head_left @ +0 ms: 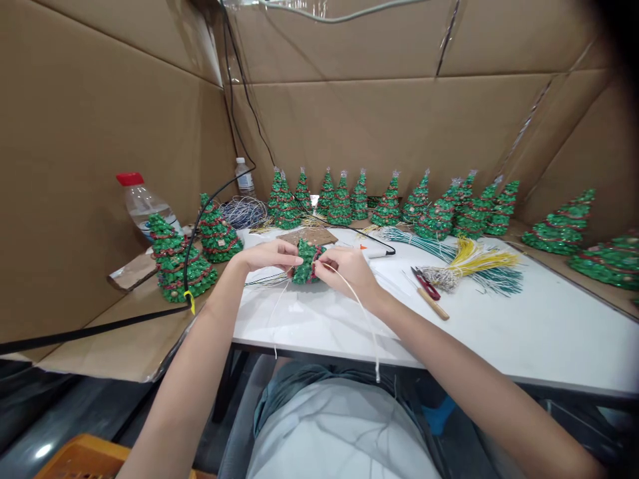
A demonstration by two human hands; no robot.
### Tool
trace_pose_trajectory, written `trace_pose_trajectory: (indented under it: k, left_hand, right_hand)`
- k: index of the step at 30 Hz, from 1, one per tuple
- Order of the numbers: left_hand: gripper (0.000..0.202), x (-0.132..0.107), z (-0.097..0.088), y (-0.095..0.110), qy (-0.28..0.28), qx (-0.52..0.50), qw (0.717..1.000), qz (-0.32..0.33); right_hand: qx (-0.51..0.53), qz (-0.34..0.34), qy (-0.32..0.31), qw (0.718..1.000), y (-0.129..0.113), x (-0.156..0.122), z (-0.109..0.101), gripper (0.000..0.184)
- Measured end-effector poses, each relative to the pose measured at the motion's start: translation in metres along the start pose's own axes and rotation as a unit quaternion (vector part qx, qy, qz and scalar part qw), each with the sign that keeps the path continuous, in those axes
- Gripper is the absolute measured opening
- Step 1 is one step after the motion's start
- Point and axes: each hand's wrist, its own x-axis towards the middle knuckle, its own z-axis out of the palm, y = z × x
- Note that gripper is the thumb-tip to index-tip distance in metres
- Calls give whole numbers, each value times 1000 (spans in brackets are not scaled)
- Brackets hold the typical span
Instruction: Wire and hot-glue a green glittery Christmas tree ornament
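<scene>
A small green Christmas tree (305,266) with red garland lies on its side above the white table, between my two hands. My left hand (269,256) is closed on its left side, thumb stretched along the tree. On the right side, my right hand (349,271) is closed in a pinch on a thin white wire (362,307), close against the tree. This wire arcs out and hangs past the table's front edge. A second thin white strand (275,309) dangles below my left hand. Thin dark wires (264,280) stick out to the left. The fingertips partly hide the tree.
Finished-looking trees (340,199) line the back wall, with more at left (180,263) and right (562,223). Bundled yellow wires (479,259), red snips (426,285) and a wooden-handled tool (433,305) lie right. A black cable (219,189) crosses left, by a red-capped bottle (144,199).
</scene>
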Motion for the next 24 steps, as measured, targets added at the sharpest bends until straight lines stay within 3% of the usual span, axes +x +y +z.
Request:
trace_pose_trajectory:
  k: [4,8,12,15,20,24]
  left_hand:
    - [33,-2,0,3,13,28,999,7]
    - [34,-6,-2,6,19,82,996,18]
    - [37,-8,-5,8,29,104,994,27]
    - [36,-7,-6,9,34,113,992,33]
    - [35,-5,-7,9,35,153,987,37]
    - [33,-5,-5,10,90,122,987,49]
  right_hand:
    - [-101,-42,-112,988,14,-1,-25,14]
    - [-253,-75,-223,938,32,-11,-48,20]
    - [-308,-116,-282,901,50,-22,-57,26]
    - [-272,-123,-278,913,60,-24,-58,26]
    - [-156,-63,-182,969,70,-23,-56,20]
    - [-194,-52,-174,964,68,-27,-58,19]
